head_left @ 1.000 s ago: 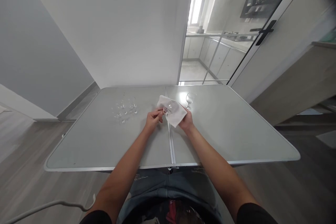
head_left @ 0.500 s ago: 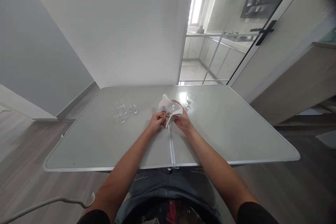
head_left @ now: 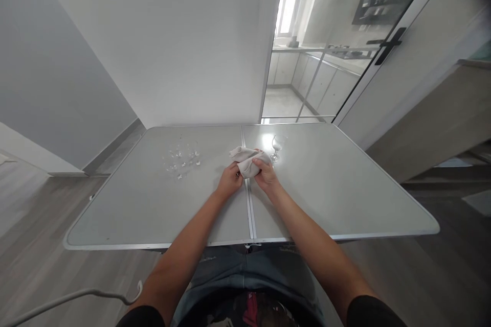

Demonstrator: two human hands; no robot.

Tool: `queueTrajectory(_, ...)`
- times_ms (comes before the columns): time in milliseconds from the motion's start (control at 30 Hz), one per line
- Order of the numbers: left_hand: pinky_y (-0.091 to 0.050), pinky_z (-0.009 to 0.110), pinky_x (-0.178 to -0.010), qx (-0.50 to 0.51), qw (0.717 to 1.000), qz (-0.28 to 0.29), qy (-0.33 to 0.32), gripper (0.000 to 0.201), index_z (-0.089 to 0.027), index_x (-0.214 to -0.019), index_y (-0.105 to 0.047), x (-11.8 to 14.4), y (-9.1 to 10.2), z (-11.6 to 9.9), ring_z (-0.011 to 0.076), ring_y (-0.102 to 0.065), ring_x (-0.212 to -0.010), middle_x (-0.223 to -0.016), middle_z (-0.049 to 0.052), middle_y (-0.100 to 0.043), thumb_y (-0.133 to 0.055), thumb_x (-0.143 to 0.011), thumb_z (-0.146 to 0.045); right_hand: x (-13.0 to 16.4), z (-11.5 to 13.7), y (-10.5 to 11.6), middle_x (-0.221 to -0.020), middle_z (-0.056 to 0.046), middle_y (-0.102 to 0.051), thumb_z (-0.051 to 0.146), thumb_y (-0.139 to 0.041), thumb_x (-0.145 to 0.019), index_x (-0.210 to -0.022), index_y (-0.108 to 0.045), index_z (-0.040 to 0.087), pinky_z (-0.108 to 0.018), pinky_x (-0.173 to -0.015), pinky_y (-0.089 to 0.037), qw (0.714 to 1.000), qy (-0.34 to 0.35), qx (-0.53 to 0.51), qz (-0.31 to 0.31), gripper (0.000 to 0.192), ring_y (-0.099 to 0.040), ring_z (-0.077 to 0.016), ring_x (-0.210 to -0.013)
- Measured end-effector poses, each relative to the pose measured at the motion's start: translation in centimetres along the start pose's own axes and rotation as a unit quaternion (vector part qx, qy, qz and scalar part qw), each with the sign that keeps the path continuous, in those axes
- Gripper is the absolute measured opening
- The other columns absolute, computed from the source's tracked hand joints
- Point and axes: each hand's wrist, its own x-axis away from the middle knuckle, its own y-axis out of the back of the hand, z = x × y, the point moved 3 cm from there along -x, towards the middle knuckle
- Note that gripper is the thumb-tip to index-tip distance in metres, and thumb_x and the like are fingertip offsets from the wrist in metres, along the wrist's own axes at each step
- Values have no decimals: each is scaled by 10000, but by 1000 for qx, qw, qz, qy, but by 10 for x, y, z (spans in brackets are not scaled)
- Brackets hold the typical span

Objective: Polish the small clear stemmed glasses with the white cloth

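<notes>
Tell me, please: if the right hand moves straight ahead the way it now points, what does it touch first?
The right hand already grips the white cloth, so that comes first. Beyond it the single stemmed glass stands close, slightly to the right; it may be next, though depth is unclear.

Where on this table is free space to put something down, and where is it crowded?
The table is bare on the right half, from the single glass out to the right rim, and along the near edge on both sides of the arms. It is crowded at the far left, around the cluster of small glasses, and at the centre, where left hand and right hand clasp the cloth.
</notes>
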Motion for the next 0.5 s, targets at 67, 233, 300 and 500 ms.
queueTrajectory(67,-410,269,-643,-1,1000,21,19,81,-165,-676,-632,0,-3,1,160,-552,-676,-720,53,-633,-599,-728,-113,0,-1,2,-867,23,-668,253,-828,-665,-998,-630,252,-280,-722,-527,1000,1,3,-22,388,-623,-159,-800)
queueTrajectory(233,-355,233,-481,177,962,126,165,147,-151,-664,-595,3,-10,5,106,-489,-469,-576,12,-603,-605,-781,-241,3,3,2,-869,24,-656,264,-820,-650,-1003,-618,268,-279,-687,-517,1000,-15,6,2,407,-614,-166,-778)
queueTrajectory(300,-292,222,-412,256,930,160,212,193,-149,-665,-583,4,-10,5,80,-421,-402,-545,4,-577,-636,-777,-298,5,7,1,-916,21,-660,271,-815,-640,-1012,-611,277,-275,-701,-518,1000,-18,-6,25,424,-618,-170,-812)
queueTrajectory(500,-182,205,-355,400,839,232,286,200,-143,-731,-599,7,-7,4,61,-363,-405,-531,-3,-521,-713,-725,-307,6,9,3,-1009,9,-674,322,-780,-636,-1007,-607,287,-302,-768,-530,998,-28,-9,49,411,-637,-194,-894)
